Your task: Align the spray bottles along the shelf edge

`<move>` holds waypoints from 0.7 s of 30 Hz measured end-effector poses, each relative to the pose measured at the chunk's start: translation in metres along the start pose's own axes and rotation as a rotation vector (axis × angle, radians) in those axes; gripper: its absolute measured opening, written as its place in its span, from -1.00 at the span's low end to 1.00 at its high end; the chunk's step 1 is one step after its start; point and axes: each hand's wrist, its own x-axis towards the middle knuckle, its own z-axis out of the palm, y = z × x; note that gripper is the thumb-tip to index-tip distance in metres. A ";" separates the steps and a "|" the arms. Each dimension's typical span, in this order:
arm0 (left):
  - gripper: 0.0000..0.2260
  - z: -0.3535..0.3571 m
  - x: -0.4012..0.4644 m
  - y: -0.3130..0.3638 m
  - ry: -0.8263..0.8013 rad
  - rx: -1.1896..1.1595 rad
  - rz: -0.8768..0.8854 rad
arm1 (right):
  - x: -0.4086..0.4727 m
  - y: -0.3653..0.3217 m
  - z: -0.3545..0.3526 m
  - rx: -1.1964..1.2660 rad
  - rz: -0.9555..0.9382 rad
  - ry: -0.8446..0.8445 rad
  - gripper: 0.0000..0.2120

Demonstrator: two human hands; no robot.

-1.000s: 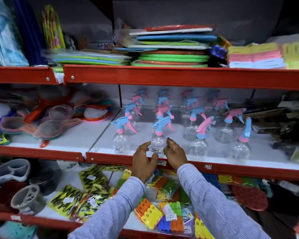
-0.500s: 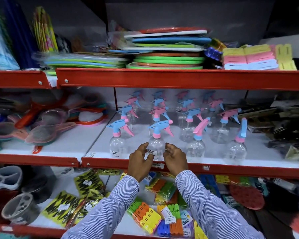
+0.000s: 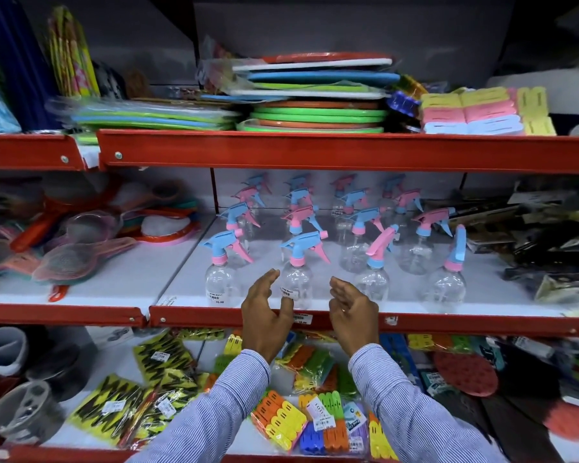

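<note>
Here both hands flank an empty clear spray bottle [image 3: 295, 279].

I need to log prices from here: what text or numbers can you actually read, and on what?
"15.00": sticker on the front left spray bottle.
"LOTUS", partly cut off: white tag on the clothes-peg pack.
Sticker on the middle spray bottle, between the hands: too blurred.
Red shelf-edge tag: too blurred.
Stickers on the yellow-black packs: unreadable.

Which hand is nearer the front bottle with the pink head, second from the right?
Right. The right hand is open just left of that bottle; the left hand is farther left, past another bottle.
</note>
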 end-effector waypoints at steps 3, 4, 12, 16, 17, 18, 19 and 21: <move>-0.63 0.008 -0.003 0.012 0.080 -0.027 0.144 | -0.005 0.006 -0.020 0.023 -0.022 0.151 -0.68; -0.66 0.013 -0.004 0.017 0.093 -0.028 0.182 | -0.004 0.008 -0.028 0.023 -0.030 0.214 -0.71; -0.51 0.073 -0.025 0.043 -0.195 0.093 0.198 | 0.023 0.035 -0.082 0.027 -0.072 0.346 -0.70; -0.36 0.105 -0.032 0.052 -0.321 0.139 0.078 | 0.041 0.053 -0.096 -0.016 0.047 -0.050 -0.42; -0.35 0.112 -0.034 0.057 -0.323 0.137 0.048 | 0.045 0.057 -0.101 -0.027 0.079 -0.136 -0.37; -0.34 0.118 -0.035 0.061 -0.320 0.131 0.018 | 0.050 0.058 -0.104 -0.042 0.096 -0.205 -0.35; -0.34 0.121 -0.036 0.064 -0.316 0.122 -0.010 | 0.054 0.058 -0.105 -0.058 0.103 -0.253 -0.34; -0.36 0.128 -0.039 0.072 -0.291 0.122 -0.063 | 0.061 0.055 -0.112 -0.074 0.119 -0.327 -0.36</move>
